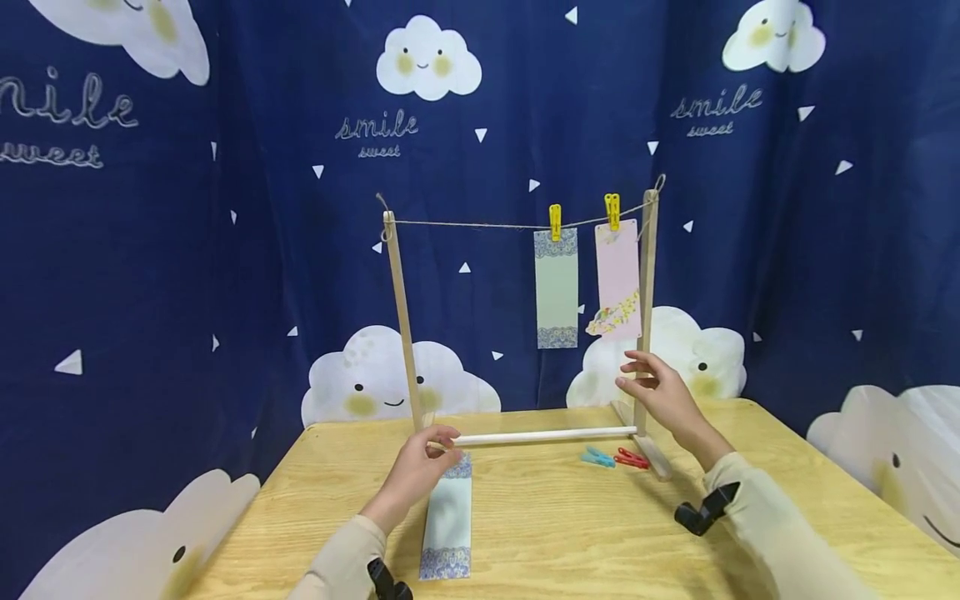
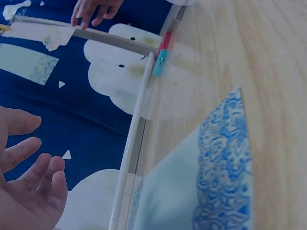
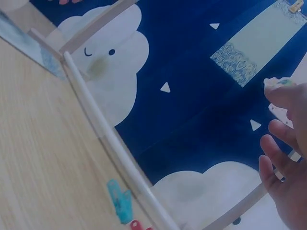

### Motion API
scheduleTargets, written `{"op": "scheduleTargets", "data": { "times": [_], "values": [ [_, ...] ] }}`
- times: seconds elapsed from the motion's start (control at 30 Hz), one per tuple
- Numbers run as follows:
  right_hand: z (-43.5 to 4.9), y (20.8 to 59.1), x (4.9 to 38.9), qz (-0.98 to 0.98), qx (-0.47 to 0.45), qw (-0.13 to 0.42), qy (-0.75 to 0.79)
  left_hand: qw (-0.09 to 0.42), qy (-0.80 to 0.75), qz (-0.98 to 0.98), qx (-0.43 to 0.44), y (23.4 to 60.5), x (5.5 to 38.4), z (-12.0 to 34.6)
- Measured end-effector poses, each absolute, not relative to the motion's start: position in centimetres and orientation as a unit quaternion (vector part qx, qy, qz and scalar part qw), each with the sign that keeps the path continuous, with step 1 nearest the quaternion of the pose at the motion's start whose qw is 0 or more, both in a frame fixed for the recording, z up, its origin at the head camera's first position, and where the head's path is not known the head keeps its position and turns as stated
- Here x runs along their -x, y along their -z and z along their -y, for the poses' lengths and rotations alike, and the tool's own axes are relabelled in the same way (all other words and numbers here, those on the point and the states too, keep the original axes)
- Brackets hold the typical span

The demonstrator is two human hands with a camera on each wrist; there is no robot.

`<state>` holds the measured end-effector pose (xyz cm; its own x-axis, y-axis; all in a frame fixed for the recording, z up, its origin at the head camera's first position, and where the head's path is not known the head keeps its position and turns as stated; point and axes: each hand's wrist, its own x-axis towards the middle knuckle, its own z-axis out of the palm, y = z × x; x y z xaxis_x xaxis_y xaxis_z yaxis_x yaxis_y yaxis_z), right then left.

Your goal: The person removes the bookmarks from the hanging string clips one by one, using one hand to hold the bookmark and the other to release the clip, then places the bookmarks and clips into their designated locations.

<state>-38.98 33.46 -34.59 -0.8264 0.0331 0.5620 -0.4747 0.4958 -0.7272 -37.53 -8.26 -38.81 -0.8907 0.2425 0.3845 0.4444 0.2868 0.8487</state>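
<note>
My left hand (image 1: 412, 471) hovers by the far end of a pale card with blue lace-patterned ends (image 1: 448, 517) on the table. In the left wrist view its loosely bent fingers (image 2: 33, 179) hold nothing and stand apart from the card. My right hand (image 1: 670, 404) is raised just below a pink card with a floral print (image 1: 618, 271), fingers relaxed and empty. Whether it touches that card cannot be told. A green card with lace-patterned ends (image 1: 557, 287) hangs beside the pink one. Yellow clothespins (image 1: 555, 222) clip both to a string (image 1: 472, 224).
The string runs between two wooden posts (image 1: 403, 308), joined low down by a white rod (image 1: 547, 436). A blue clothespin (image 1: 597, 457) and a red clothespin (image 1: 632, 458) lie by the right post's foot. Behind the wooden table (image 1: 540, 517) hangs a dark blue cloud-print curtain (image 1: 480, 333).
</note>
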Motion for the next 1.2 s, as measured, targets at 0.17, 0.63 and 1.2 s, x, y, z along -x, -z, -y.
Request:
{"op": "scheduleTargets", "data": {
  "times": [0.17,0.63,1.2],
  "values": [
    [-33.4,32.7,39.3,0.816,-0.144,0.276,-0.488,0.106,0.569,0.788,0.208,38.1,38.3,7.9],
    [-31.8,27.4,40.2,0.789,-0.179,0.296,-0.508,0.099,0.583,0.776,0.221,35.7,40.5,5.6],
    [-28.4,21.2,41.4,0.772,-0.198,0.351,-0.491,0.073,0.628,0.730,0.259,33.1,43.2,0.2]
  ]
}}
